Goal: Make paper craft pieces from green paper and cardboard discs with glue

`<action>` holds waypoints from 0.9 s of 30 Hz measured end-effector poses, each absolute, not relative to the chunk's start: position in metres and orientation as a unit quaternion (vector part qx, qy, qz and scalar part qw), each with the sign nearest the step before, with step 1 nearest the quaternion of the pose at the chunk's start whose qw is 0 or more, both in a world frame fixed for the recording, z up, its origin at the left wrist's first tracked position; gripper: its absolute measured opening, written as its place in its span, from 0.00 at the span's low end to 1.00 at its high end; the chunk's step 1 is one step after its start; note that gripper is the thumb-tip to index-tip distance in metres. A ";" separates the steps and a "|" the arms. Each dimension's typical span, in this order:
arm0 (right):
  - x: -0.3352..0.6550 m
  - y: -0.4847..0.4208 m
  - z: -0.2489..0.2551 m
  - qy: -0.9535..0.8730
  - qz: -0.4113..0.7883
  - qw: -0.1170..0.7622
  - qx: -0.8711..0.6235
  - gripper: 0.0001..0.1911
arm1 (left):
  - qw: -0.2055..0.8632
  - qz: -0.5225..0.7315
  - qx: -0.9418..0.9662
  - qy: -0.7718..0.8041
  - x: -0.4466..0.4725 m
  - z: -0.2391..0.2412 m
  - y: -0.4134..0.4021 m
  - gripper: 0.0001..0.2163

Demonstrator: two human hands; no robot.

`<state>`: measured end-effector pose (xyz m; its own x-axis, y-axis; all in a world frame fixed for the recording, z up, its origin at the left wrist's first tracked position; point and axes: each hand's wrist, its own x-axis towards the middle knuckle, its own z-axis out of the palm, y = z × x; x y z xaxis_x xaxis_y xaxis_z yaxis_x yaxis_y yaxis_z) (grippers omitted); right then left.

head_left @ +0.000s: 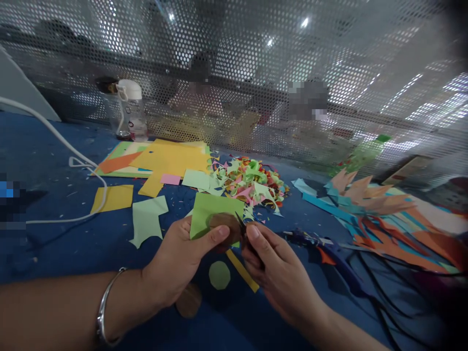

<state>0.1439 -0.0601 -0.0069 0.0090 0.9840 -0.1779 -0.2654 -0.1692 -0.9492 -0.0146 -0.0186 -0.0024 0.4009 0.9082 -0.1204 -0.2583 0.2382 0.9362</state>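
My left hand [186, 248] pinches a sheet of green paper [206, 207] together with a brown disc [219, 222], its thumb pressed on the disc. My right hand [270, 258] is closed around dark scissors [240, 222]; only the pointed blades show, at the right edge of the green paper, and the handles are hidden in the fingers. Below the hands lies a pale green paper circle [220, 275]. A second brown disc [189, 300] rests under my left wrist, partly covered. A narrow yellow paper strip [243, 272] lies between the hands.
Beyond the hands is a heap of coloured paper scraps [256, 180], beside stacked yellow sheets [175, 156]. A blue glue gun [340, 268] and black cables lie right, near orange paper cutouts [373, 200]. A white cable [54, 129] crosses the left. Bottles [133, 112] stand by the perforated screen [234, 58].
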 end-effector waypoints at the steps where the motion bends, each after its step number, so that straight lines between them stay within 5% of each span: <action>1: 0.144 -0.060 -0.007 -0.374 0.596 0.524 -0.479 0.25 | 0.703 0.415 0.456 0.354 -0.015 -0.002 -0.019 0.10; 27: 0.154 -0.063 -0.010 -0.420 0.577 0.512 -0.479 0.22 | 0.671 0.419 0.500 0.353 -0.015 -0.006 -0.017 0.11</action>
